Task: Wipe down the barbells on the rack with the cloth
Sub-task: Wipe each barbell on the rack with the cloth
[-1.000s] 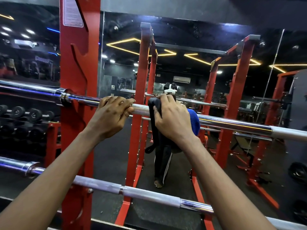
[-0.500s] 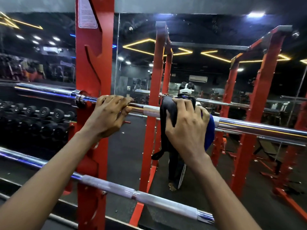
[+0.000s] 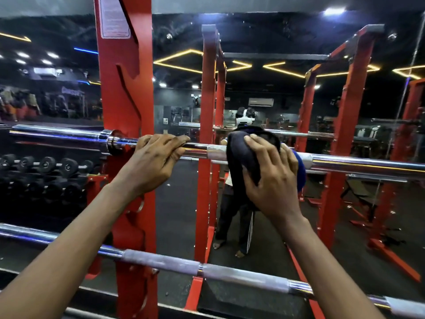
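Two bars lie on the rack. Nearest, the lower bar (image 3: 161,263) crosses under both forearms, and neither hand touches it. Above it, the left hand (image 3: 154,162) grips the upper bar (image 3: 356,163) just right of its collar, fingers wrapped over the smooth steel, seemingly to steady it. Just beside it, the right hand (image 3: 271,180) clamps the cloth (image 3: 243,157) onto the same bar. Its fingers are spread and bent over the bunched dark fabric, which drapes across the knurled part and hangs below it. A blue fold shows behind the hand. Past the bar stands the red upright (image 3: 128,100), then a mirror (image 3: 174,100), with dumbbells (image 3: 46,166) off to the left.

Several things could go wrong from here. The knurling may catch the fabric and drag it out from under the fingers on a sideways stroke. The loose tail could snag if the wipe runs toward the upright. If the left hand lets go, the push may roll or shift the bar on its hooks. The underside may get missed unless the cloth wraps fully round.
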`<state>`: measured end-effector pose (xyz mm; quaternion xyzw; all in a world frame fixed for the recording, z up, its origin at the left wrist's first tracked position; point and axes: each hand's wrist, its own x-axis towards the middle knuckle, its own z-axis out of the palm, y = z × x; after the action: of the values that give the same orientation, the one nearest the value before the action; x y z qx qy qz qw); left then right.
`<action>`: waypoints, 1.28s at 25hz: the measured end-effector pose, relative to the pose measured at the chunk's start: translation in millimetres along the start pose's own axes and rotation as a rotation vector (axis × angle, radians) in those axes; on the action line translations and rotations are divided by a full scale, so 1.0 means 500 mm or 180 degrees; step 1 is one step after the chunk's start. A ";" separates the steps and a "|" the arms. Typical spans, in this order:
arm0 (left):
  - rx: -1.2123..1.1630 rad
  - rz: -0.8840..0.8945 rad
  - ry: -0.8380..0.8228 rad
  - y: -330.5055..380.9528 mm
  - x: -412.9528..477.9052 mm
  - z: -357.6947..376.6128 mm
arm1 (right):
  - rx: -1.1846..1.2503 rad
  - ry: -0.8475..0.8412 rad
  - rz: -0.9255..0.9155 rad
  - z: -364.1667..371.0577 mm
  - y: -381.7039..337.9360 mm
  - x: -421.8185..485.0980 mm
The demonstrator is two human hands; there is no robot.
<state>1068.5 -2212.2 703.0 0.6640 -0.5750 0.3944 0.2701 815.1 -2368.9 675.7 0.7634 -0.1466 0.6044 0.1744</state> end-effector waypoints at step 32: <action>-0.0098 -0.0136 -0.0024 -0.232 -0.098 -0.060 | 0.3936 0.1978 0.4460 0.200 -0.374 0.042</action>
<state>1173.8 -2138.5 689.3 0.6734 -0.5677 0.3771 0.2865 988.4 -2246.1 658.8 0.2677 -0.1716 0.7150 -0.6226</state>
